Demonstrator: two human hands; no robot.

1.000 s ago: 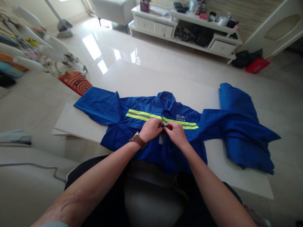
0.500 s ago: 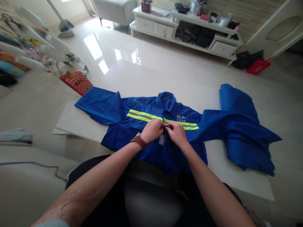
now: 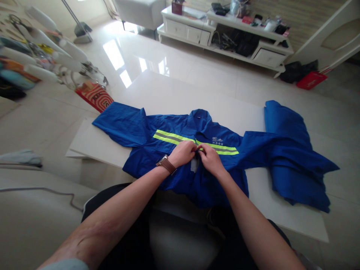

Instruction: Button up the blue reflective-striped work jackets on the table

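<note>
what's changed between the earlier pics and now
Little: the view has turned slightly, so the white cabinet and the red KFC bag sit a bit farther right in the picture. Nothing was visibly taken hold of or let go. The left hand and right hand still pinch the front of the blue jacket; its sleeve still lies across the blue bundle.

Left forearm (image 3: 119, 210) and right forearm (image 3: 249, 210) bare, slanting forward and inward; left hand (image 3: 182, 153) back up, fingers curled; right hand (image 3: 210, 159) close beside, thumb and forefinger pinched, fingertips of both nearly meeting
</note>
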